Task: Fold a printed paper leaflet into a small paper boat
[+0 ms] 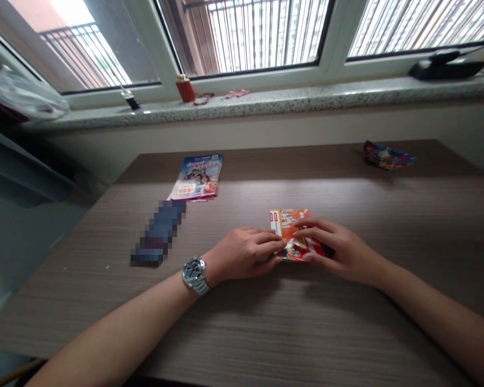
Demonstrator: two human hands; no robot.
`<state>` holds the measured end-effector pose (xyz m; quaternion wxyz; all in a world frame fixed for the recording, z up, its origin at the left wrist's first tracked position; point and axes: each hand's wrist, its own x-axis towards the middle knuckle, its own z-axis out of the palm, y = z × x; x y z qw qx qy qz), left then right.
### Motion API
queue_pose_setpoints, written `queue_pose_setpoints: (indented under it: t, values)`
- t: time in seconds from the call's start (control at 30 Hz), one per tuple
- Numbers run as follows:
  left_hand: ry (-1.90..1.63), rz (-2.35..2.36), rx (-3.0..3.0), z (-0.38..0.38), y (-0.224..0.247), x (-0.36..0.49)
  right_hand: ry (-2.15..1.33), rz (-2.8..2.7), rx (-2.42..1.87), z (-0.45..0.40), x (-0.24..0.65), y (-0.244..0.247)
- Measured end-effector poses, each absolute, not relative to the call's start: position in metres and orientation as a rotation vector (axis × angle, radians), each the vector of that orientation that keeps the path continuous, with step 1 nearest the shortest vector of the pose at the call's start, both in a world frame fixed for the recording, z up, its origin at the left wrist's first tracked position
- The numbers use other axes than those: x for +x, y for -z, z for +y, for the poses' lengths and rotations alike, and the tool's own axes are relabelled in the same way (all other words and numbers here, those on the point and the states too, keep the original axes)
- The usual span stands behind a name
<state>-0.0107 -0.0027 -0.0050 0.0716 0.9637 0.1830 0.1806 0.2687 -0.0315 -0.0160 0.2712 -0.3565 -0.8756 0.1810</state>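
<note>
At the far left a crumpled clear plastic bag [22,97] lay at the end of the sill, above grey fabric [16,156] hanging in shadow; next came the left edge of the wood-grained table [92,231], whose brown top ran across the room beneath a pale wall [266,134]; a small black-and-clear item [129,100] stood on the speckled stone sill [298,102], and on the tabletop below lay a dark oblong [158,234], blurred into blocks, just beside a stack of colourful leaflets [199,174]; a silver wristwatch [194,272] circled the left wrist; further along the sill came a red container [185,90] and something pink [237,93], with railings [262,37] and tall buildings bright beyond the window; the left hand [250,251] rested its fingertips on the left side of an orange-and-red leaflet [287,223], which lay on the table between the hands; the right hand [342,250], fingers arched and apart, touched its right side; neither was clenched, though whether either pinched the paper I could not tell; daylight made a pale sheen behind them; at the right a folded blue-and-red paper [388,156] stood near the back edge, and a black device [447,69] with a cable sat on the sill
</note>
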Motion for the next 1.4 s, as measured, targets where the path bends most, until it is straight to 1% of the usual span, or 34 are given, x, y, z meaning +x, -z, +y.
queue_pose_setpoints:
  t: [0.17,0.27,0.4,0.5,0.7,0.8,1.07,1.2,1.4]
  values:
    - [-0.554,0.672,2.824,0.002,0.005,-0.017,-0.496,-2.451,-0.887,-0.033,0.273,0.011]
    - [-0.532,0.664,2.814,0.003,0.004,-0.017,-0.481,-2.418,-0.894,-0.031,0.271,0.015]
    - [-0.512,0.619,2.846,0.004,0.003,-0.017,-0.547,-2.365,-0.894,-0.029,0.271,0.018]
    - [-0.53,0.669,2.85,0.006,0.006,-0.016,-0.578,-2.326,-0.919,-0.029,0.272,0.017]
    - [-0.58,0.765,2.681,0.007,0.013,-0.016,-0.587,-2.322,-0.918,-0.03,0.273,0.015]
    - [-0.613,0.781,2.601,0.007,0.013,-0.016,-0.534,-2.353,-0.915,-0.028,0.274,0.015]
    - [-0.676,0.768,2.538,0.009,0.014,-0.016,-0.506,-2.307,-1.002,-0.027,0.274,0.016]
    - [-0.674,0.782,2.595,0.01,0.015,-0.015,-0.566,-2.289,-1.053,-0.027,0.274,0.015]
    - [-0.696,0.841,2.575,0.009,0.012,-0.01,-0.674,-2.146,-1.273,-0.029,0.272,0.017]
